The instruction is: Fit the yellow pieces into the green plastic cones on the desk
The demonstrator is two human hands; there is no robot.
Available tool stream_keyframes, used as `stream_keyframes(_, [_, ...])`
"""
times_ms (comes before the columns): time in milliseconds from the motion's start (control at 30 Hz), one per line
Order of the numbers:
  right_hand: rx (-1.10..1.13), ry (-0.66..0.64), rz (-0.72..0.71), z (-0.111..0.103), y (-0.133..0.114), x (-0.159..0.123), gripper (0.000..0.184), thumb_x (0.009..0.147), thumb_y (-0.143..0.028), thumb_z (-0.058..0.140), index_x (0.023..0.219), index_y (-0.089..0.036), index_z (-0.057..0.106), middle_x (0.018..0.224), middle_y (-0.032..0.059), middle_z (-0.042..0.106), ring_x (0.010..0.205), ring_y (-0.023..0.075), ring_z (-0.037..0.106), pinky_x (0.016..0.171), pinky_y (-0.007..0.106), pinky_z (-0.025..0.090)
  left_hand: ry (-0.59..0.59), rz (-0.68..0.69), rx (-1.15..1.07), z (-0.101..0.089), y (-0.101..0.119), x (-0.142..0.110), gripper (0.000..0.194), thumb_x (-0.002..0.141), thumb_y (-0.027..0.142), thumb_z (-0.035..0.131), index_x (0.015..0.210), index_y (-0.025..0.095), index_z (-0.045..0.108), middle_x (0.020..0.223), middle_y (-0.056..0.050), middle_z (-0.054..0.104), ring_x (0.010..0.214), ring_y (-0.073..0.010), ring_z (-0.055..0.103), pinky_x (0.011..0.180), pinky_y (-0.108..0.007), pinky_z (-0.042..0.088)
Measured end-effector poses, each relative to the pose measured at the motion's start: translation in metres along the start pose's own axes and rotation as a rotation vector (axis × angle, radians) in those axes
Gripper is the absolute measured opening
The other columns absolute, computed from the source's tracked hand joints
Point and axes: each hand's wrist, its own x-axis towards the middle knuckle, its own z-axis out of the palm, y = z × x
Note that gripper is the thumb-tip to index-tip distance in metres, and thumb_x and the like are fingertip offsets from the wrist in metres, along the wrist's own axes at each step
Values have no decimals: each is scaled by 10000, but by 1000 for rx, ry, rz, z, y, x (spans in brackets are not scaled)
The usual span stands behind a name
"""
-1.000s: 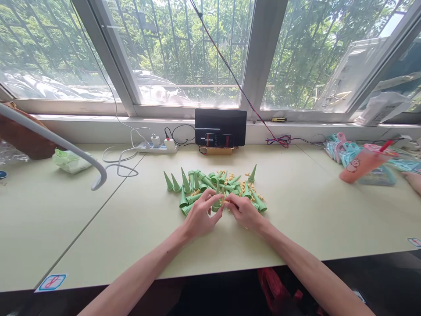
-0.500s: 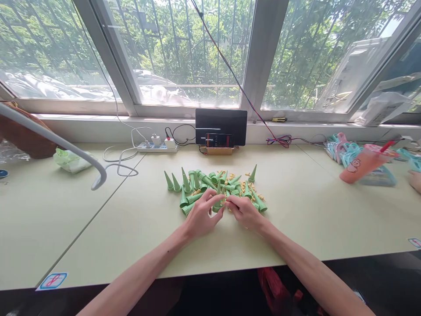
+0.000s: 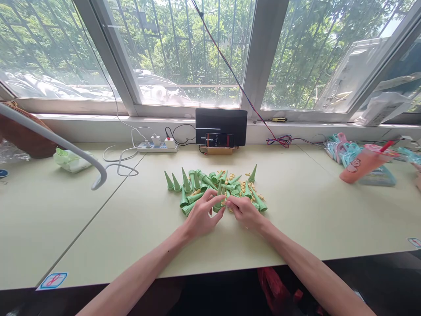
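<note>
My left hand [image 3: 202, 215] is curled around a green plastic cone spike [image 3: 218, 205], thumb and fingers at its sides near the base. That cone stands about upright, point up. Close on its right, my right hand [image 3: 244, 212] is closed in a pinch at a small yellow piece, mostly hidden by the fingertips. The two hands' fingertips almost meet. Behind them lies a pile of green cone spikes [image 3: 207, 179], mixed with small yellow plastic pieces [image 3: 259, 196]. Several cones [image 3: 169, 181] stand upright at the pile's left, and one more [image 3: 253, 174] at its back right.
A phone [image 3: 219, 140] leans on a black tablet [image 3: 221, 125] at the back. A power strip [image 3: 158, 148] and white cables lie left of it. At right stand a pink cup [image 3: 365, 164] and blue-green scissors [image 3: 345, 149]. A grey curved bar [image 3: 66, 147] reaches in from the left.
My left fingers have shifted very slightly toward the right hand. At the far right edge, another person's hand has moved. The pile looks the same.
</note>
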Motion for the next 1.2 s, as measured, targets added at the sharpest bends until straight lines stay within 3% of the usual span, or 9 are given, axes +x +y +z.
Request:
stream_keyframes(367, [-1,30,34,1,-3,1,318,1016,-312,410,718,-201,424,584,-50,372,515,100,304,511,249,258,17,-2,36,0,-1,0,316,898,194,592,1212,233,596,1004,-46,523,701,-87,561,524,-190,505])
stream_keyframes(533, [12,39,54,0,-5,0,216,1006,-311,452,878,-189,577,568,-59,402,495,101,336,509,246,280,32,-10,47,1,-1,0,296,901,198,591,1194,234,605,1001,-47,525,705,-90,567,534,-198,502])
stream_keyframes(667, [-2,38,33,-2,-7,1,181,987,-307,491,923,-186,608,538,-64,395,473,106,337,499,251,282,39,-3,46,0,1,1,297,899,194,588,1193,233,605,997,-48,529,687,-86,549,529,-198,495])
stream_keyframes(1200, [3,28,10,1,-1,1,326,1005,-328,440,707,-209,381,582,-56,354,519,102,290,501,248,259,28,3,30,0,2,1,323,885,171,594,1201,236,595,1013,-47,527,714,-87,545,531,-186,513])
